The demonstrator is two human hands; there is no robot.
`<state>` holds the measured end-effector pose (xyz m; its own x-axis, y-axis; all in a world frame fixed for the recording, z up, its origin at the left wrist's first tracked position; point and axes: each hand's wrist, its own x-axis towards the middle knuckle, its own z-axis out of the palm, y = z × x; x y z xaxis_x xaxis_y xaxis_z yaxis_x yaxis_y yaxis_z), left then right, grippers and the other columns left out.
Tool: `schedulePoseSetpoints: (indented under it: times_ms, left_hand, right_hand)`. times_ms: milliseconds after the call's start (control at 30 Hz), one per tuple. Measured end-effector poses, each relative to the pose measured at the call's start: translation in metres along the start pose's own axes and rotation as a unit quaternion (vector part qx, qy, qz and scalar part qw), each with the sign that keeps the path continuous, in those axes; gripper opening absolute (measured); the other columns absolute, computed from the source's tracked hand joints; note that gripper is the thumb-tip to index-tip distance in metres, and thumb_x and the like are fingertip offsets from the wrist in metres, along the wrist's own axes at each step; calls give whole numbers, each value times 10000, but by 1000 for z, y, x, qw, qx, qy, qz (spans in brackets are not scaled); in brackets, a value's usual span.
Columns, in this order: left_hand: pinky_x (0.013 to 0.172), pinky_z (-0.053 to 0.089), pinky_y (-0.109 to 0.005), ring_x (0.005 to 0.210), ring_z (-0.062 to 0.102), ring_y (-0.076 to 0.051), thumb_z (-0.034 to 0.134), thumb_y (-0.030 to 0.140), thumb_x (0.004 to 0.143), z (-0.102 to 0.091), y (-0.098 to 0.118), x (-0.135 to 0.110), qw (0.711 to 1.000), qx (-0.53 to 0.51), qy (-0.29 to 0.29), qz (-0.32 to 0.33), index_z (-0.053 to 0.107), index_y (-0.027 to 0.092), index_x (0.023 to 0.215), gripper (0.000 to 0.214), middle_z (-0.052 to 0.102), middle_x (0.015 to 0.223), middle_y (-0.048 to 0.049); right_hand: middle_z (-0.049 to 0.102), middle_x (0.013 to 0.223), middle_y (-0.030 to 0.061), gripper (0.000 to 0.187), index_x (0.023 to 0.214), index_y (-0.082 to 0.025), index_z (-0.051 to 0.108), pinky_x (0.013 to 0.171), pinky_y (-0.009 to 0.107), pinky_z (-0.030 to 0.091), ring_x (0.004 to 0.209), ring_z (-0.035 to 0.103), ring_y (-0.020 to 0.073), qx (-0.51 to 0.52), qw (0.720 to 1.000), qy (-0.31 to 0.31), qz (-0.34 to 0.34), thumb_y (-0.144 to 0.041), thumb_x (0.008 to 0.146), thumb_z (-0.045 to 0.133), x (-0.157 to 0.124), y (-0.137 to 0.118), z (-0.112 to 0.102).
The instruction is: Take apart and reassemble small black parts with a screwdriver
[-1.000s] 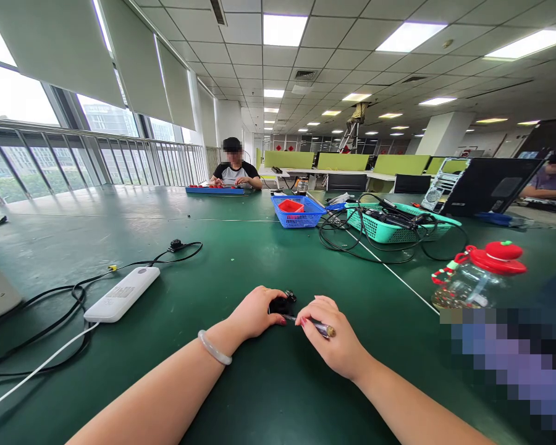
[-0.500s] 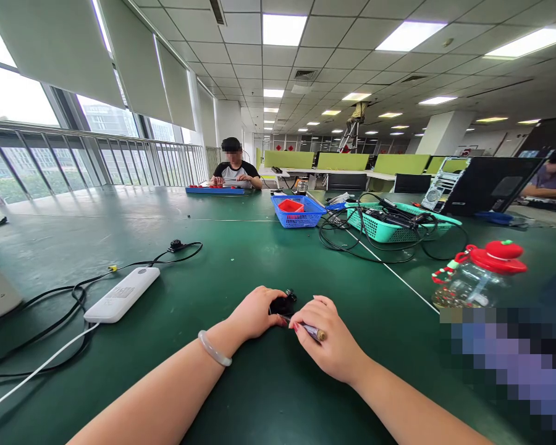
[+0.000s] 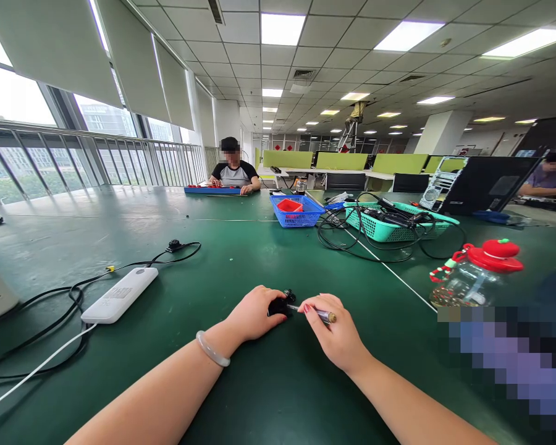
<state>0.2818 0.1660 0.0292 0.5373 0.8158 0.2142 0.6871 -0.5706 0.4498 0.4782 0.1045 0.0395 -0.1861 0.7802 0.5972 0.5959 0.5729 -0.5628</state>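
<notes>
My left hand [image 3: 257,312], a pale bangle [image 3: 212,349] on its wrist, is closed around a small black device [image 3: 278,305] on the green tabletop [image 3: 278,395]. A round, lens-like knob sticks out on the device's far side; the rest is mostly covered by my fingers. In my right hand [image 3: 336,330] is a slim screwdriver [image 3: 327,316] with a silvery handle and a brownish end. Fingers and thumb pinch it near the front. Its thin shaft points left and reaches the black device; whether the tip touches it I cannot tell.
To the left lie a white power bank [image 3: 120,295] and black cables [image 3: 74,296]. Ahead stand a blue basket [image 3: 299,217] and a teal basket [image 3: 384,230] of cables. A red-lidded jar [image 3: 477,281] is at right. A person [image 3: 234,170] sits opposite, beside a blue tray [image 3: 213,191].
My right hand has moved slightly right, drawing the screwdriver back so more of its shaft shows. My left hand stays around the black device. The person opposite has lowered one hand to the table.
</notes>
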Motion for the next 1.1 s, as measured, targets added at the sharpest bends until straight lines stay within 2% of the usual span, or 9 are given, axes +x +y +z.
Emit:
schedulePoseSetpoints:
  times_ms: [100, 333, 467, 533, 600, 700, 900, 1000, 1100]
  left_hand:
    - [966, 468, -389, 1046, 600, -245, 661, 334, 780, -2, 3, -1, 1000, 0, 4, 11, 628, 229, 1163, 398, 702, 1119, -50]
    - [1005, 463, -392, 1094, 593, -227, 615, 280, 815, -7, 7, -2, 998, -34, 28, 33, 612, 236, 1157, 345, 666, 1174, -63]
    - [1069, 426, -394, 1175, 541, -218, 544, 213, 852, -7, 8, -3, 994, -35, 82, 56, 563, 251, 1223, 374, 616, 1244, -69]
    - [1087, 411, -398, 1201, 517, -217, 480, 183, 874, -5, 5, -2, 991, -14, 126, 30, 530, 253, 1272, 407, 576, 1283, -72]
    - [1066, 424, -418, 1181, 523, -230, 422, 164, 888, -2, 1, -1, 988, 19, 149, -25, 539, 255, 1277, 416, 541, 1308, -82]
    - [1020, 448, -442, 1099, 560, -254, 369, 161, 897, 0, -5, 1, 985, 67, 125, -96, 623, 236, 1201, 403, 549, 1271, -106]
    - [999, 445, -410, 1047, 564, -260, 412, 186, 872, 0, -3, -1, 986, 91, 76, -115, 706, 198, 1071, 355, 633, 1096, -116]
    - [979, 444, -415, 1027, 563, -272, 444, 231, 861, -2, 1, -1, 983, 103, 81, -126, 719, 184, 1016, 319, 658, 1020, -118]
    - [946, 449, -417, 979, 575, -267, 396, 252, 885, -4, 5, 0, 980, 107, 92, -143, 727, 179, 896, 340, 671, 935, -118]
  right_hand:
    - [695, 775, 15, 309, 784, -240, 628, 855, 365, 453, 784, 635, 196, 10, 1000, -11, 14, -329, 954, 387, 2, -1, 0]
    - [704, 792, 8, 313, 804, -242, 655, 826, 347, 479, 795, 649, 192, 15, 1000, -11, 21, -346, 950, 400, 2, 2, 0]
    - [682, 743, 7, 273, 820, -244, 654, 926, 391, 440, 749, 628, 184, 46, 998, 48, -15, -330, 949, 430, 0, 6, -3]
    - [676, 775, 21, 254, 851, -241, 653, 896, 380, 453, 765, 620, 187, 58, 995, 86, -10, -331, 951, 438, -1, 8, -4]
    - [671, 821, 37, 245, 882, -237, 651, 822, 353, 475, 785, 617, 193, 62, 993, 100, 19, -346, 951, 443, 0, 10, -3]
    - [667, 851, 49, 244, 907, -228, 650, 738, 321, 487, 782, 621, 197, 59, 993, 87, 61, -373, 939, 457, 3, 16, 1]
    - [685, 874, 55, 293, 885, -223, 670, 685, 299, 495, 792, 638, 206, 51, 990, 65, 112, -431, 919, 467, 5, 28, 6]
    - [694, 888, 59, 307, 878, -219, 677, 685, 296, 497, 814, 643, 210, 60, 989, 62, 120, -440, 915, 467, 5, 29, 6]
    - [699, 885, 60, 315, 875, -217, 683, 690, 298, 493, 811, 643, 212, 67, 988, 58, 127, -444, 910, 468, 4, 29, 6]
